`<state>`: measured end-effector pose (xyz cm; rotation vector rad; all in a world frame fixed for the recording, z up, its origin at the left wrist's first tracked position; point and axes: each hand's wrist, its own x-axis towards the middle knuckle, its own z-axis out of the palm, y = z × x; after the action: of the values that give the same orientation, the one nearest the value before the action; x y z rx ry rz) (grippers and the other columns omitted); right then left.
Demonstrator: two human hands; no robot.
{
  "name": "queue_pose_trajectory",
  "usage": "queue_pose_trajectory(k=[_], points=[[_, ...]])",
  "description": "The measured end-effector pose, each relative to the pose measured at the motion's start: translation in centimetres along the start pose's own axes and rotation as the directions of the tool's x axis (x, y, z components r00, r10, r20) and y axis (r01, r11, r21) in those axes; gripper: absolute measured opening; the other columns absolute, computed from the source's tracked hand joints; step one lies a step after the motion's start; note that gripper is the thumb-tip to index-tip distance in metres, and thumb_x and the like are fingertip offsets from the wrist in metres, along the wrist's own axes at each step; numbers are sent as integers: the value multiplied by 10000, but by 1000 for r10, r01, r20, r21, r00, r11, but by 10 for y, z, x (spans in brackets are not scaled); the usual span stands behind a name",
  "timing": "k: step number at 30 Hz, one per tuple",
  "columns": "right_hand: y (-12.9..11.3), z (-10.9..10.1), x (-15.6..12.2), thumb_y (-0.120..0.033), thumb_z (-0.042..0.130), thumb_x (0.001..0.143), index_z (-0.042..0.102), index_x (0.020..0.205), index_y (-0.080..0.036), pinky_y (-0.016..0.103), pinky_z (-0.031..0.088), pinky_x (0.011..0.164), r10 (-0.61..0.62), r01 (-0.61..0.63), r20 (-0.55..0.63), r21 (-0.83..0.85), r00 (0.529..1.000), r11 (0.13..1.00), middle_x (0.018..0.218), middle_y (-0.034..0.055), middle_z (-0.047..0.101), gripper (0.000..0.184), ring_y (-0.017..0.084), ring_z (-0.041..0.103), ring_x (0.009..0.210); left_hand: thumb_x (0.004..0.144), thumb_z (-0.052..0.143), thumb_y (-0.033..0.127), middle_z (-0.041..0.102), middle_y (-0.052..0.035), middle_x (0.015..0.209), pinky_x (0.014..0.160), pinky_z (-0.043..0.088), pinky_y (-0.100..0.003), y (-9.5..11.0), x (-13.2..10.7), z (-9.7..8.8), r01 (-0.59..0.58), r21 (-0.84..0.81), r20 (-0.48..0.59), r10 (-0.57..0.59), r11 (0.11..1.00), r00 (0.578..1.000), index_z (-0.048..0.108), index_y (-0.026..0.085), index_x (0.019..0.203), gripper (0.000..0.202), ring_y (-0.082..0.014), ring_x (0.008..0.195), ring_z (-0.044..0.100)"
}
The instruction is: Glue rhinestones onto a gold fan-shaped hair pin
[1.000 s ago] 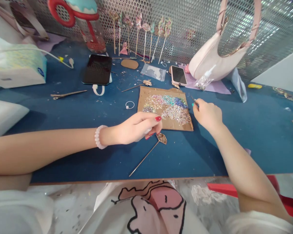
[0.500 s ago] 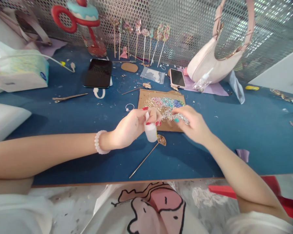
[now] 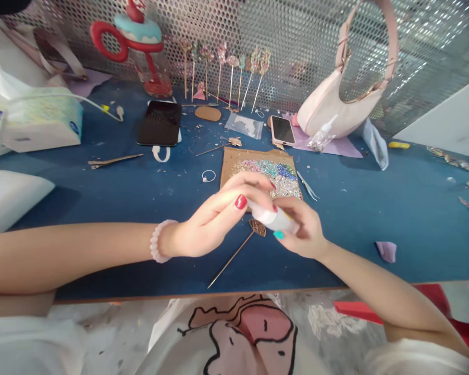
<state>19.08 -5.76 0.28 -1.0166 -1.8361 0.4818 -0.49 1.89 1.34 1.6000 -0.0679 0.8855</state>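
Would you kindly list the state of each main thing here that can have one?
White bottle: tilted, in the right hand; left hand at its narrow end; cap unclear
Ornamented stick: lying flat
Cardboard: flat, sequins spread on it
Tweezers: lying beside the cardboard
Phone: screen dark
Black device: screen dark
Tissue pack: open, tissue protruding
Handbag: upright
Red-handled cup: lidded

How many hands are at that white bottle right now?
2: the left hand is at the narrow end of the bottle, the right hand around its other end. No other hand shows.
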Motion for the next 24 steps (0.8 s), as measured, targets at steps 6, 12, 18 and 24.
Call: queue_pose_trajectory(k=[6, 12, 18, 24], points=[[6, -8, 2, -505, 664, 744, 586, 982, -258, 193, 435, 467, 207, -92, -281, 373, 937, 923, 773, -25, 595, 352, 88, 533, 572, 998, 374, 255, 467, -93, 1270, 1089, 367, -403, -10, 3, -4, -76, 191, 66, 65, 979, 996, 525, 258, 1298, 335, -218, 1242, 418], [1, 1, 5, -472, 768, 658, 586, 997, -234, 180, 430, 458, 214, -164, -22, 570, 976, 805, 698, -50, 582, 453, 64, 515, 504, 996, 341, 421, 452, -140, 1319, 1099, 338, -445, -11, 2, -6, -127, 295, 155, 84, 947, 984, 421, 201, 1379, 449, -252, 1253, 412], [11, -14, 16, -658, 699, 608, 492, 1208, -325, 324, 537, 788, 142, -204, 180, 403, 973, 892, 1073, 24, 643, 717, 195, 641, 952, 1001, 355, 384, 535, -111, 1137, 1038, 395, -394, -7, 6, -10, -168, 376, 53, 160, 911, 986, 594, 171, 1181, 367, -216, 1148, 483], [92, -74, 79, -691, 310, 849, 379, 1340, -328, 469, 270, 1148, 173, -145, 84, -274, 981, 951, 1363, 52, 519, 614, 238, 449, 1299, 1012, 327, 369, 597, -93, 993, 913, 460, -319, -14, 3, -15, -86, 302, 12, 86, 950, 996, 634, 137, 1075, 391, -165, 951, 569]])
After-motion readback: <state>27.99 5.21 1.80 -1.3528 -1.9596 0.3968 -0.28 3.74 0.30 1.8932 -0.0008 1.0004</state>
